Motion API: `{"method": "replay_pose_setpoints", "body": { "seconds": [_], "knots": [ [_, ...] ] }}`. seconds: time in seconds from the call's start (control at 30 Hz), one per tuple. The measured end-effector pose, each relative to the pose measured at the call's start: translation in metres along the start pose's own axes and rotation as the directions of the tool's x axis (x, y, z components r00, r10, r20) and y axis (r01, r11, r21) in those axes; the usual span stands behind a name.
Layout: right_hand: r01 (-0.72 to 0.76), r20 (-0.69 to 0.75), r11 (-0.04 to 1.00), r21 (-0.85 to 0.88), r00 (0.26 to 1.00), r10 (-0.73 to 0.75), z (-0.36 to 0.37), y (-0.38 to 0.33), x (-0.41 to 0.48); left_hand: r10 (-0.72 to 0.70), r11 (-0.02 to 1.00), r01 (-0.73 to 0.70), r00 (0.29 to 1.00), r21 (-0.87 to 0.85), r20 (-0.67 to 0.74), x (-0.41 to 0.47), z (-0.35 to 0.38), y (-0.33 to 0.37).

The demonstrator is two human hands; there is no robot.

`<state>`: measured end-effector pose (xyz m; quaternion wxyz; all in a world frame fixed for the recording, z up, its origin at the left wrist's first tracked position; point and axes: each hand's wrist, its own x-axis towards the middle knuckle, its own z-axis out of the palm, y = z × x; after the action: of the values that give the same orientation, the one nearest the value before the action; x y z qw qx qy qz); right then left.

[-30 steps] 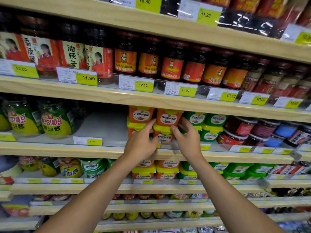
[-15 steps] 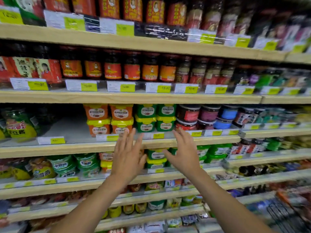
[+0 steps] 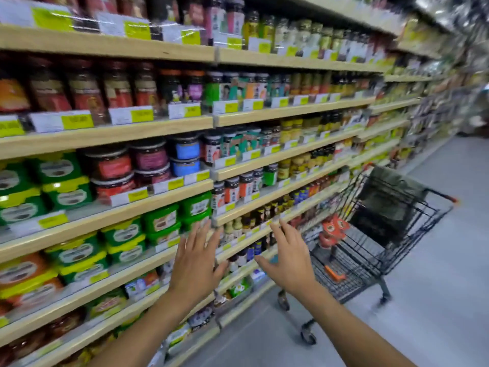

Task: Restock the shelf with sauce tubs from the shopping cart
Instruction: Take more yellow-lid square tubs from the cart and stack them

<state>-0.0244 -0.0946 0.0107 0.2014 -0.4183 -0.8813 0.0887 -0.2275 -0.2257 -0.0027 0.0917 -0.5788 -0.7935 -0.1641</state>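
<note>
My left hand [image 3: 195, 263] and my right hand [image 3: 288, 256] hover empty in front of the shelving, fingers spread, palms facing away. A black wire shopping cart [image 3: 370, 250] stands on the aisle floor to the right of my hands. Inside it, near its left side, sit orange-red sauce tubs [image 3: 332, 231]. Green-and-yellow sauce tubs [image 3: 63, 181] are stacked on the shelf at the left. More green tubs [image 3: 161, 223] fill the shelf below, and orange tubs [image 3: 23, 274] sit at the lower left. The view is blurred by motion.
Long wooden shelves [image 3: 158, 128] with jars, bottles and yellow price tags run along the left and recede to the right. A dark green bag [image 3: 389, 197] fills the cart's far end. Grey floor [image 3: 436, 287] lies around the cart.
Both hands let go of the orange tubs on the shelf and pulled back, open. The view swung right, bringing the cart into sight.
</note>
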Motion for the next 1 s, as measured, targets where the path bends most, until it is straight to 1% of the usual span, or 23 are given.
{"method": "replay_pose_setpoints", "body": {
  "seconds": [0.1,0.2,0.3,0.4,0.53,0.63,0.83,0.9,1.0],
  "knots": [
    [-0.122,-0.013,0.992,-0.014,0.992,0.122,-0.02,0.062,-0.012,0.092,0.995,-0.09,0.994,-0.044,0.055,0.031,0.03,0.056],
    [-0.242,-0.021,0.97,-0.032,0.97,0.241,-0.032,0.118,-0.019,0.187,0.98,-0.174,0.972,-0.1,0.139,0.06,0.062,0.107],
    [-0.337,-0.035,0.941,-0.038,0.941,0.336,-0.037,0.168,-0.02,0.243,0.965,-0.212,0.944,-0.153,0.224,0.09,0.096,0.149],
    [-0.425,-0.035,0.905,-0.033,0.905,0.424,-0.04,0.215,-0.011,0.299,0.95,-0.262,0.92,-0.171,0.253,0.127,0.135,0.184],
    [-0.489,-0.03,0.871,-0.051,0.872,0.488,-0.042,0.277,0.022,0.328,0.942,-0.281,0.885,-0.184,0.33,0.192,0.191,0.224],
    [-0.572,-0.003,0.82,-0.029,0.82,0.572,-0.039,0.321,0.057,0.359,0.931,-0.297,0.852,-0.211,0.381,0.239,0.227,0.25],
    [-0.639,0.026,0.767,-0.05,0.767,0.641,-0.033,0.396,0.124,0.409,0.911,-0.328,0.791,-0.249,0.455,0.327,0.284,0.294],
    [-0.651,0.036,0.757,-0.056,0.756,0.653,-0.033,0.42,0.142,0.405,0.913,-0.318,0.781,-0.256,0.475,0.35,0.299,0.307],
    [-0.642,0.064,0.762,-0.084,0.76,0.647,-0.03,0.456,0.17,0.394,0.919,-0.311,0.763,-0.244,0.513,0.382,0.319,0.322]
  ]
}}
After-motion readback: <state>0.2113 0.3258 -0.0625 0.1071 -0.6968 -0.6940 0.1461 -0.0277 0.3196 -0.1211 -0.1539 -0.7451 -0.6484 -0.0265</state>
